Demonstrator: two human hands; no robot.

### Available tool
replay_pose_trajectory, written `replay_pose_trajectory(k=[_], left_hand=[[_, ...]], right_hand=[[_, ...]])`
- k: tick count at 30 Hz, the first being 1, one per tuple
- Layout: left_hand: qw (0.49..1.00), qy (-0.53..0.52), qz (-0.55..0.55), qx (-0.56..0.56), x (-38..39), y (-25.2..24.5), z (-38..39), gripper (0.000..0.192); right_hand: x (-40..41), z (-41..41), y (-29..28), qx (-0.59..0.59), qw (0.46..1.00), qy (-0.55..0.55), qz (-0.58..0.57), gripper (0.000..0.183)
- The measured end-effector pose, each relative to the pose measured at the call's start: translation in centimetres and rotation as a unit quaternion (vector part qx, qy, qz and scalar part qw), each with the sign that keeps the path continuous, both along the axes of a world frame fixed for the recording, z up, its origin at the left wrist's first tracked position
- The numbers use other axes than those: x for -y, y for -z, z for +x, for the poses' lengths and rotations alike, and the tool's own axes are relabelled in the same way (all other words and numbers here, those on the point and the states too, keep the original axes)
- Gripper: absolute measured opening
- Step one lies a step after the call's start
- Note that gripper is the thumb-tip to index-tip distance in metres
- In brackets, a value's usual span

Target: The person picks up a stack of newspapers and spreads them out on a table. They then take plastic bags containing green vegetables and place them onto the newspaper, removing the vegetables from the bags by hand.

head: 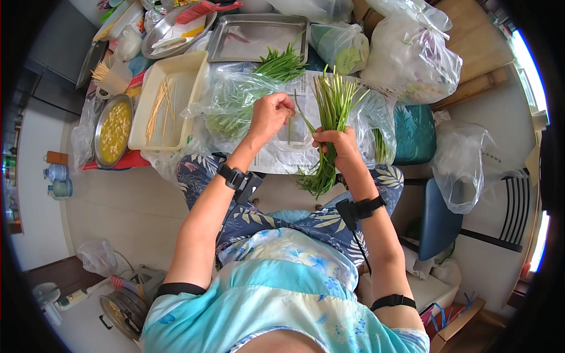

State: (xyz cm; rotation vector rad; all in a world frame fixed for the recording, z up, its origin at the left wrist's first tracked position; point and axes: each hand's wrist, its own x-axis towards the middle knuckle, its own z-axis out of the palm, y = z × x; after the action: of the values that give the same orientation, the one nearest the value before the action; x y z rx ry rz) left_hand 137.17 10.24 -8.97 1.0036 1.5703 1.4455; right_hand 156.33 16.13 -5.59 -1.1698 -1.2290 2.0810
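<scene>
My right hand (340, 143) is closed around a thick bunch of garlic chives (334, 103). The pale stem ends point away from me, and the green leaf tips hang down near my knees. One loose stalk (303, 110) slants out of the bunch towards my left hand (270, 115). The fingertips of that hand are drawn together, with a thin green strand (289, 131) just below them; whether they pinch it is unclear. Beneath both hands lie a printed newspaper sheet (276, 161) and clear plastic. More cut greens (282, 64) rest beyond my left hand.
A cream plastic tray (149, 142) with wooden skewers stands left, beside a metal bowl of yellow liquid (114, 132). Behind are a steel tray (260, 20) and a red brush (201, 12). A full plastic bag (410, 57) sits back right; a blue chair (441, 220) stands right.
</scene>
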Motion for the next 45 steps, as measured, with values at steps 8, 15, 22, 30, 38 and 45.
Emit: replay_pose_trajectory(k=[8,15,22,30,38,45], left_hand=[[0.984,-0.091,-0.036,-0.149,-1.1,1.8,-0.8,0.006],[0.961,-0.132,-0.083,-0.229,-1.7,5.1,-1.8,0.007],[0.930,-0.164,-0.138,-0.300,-1.7,5.9,-1.8,0.010],[0.954,-0.041,-0.108,-0.276,-0.9,2.2,0.3,0.016],[0.937,0.101,-0.057,0.329,0.9,0.2,0.7,0.015],[0.966,0.076,-0.038,0.244,1.1,-0.5,1.5,0.014]], right_hand=[[0.7,2.6,0.5,0.048,0.997,0.023,-0.046,0.016],[0.6,5.3,0.1,0.058,0.996,0.025,-0.063,0.019],[0.8,7.0,1.0,0.066,0.994,0.060,-0.066,0.018],[0.7,3.2,0.9,-0.011,0.996,0.050,-0.070,0.018],[0.9,-0.4,0.9,-0.034,0.997,-0.010,-0.064,0.020],[1.1,-1.9,0.8,-0.023,0.999,0.019,0.013,0.017]])
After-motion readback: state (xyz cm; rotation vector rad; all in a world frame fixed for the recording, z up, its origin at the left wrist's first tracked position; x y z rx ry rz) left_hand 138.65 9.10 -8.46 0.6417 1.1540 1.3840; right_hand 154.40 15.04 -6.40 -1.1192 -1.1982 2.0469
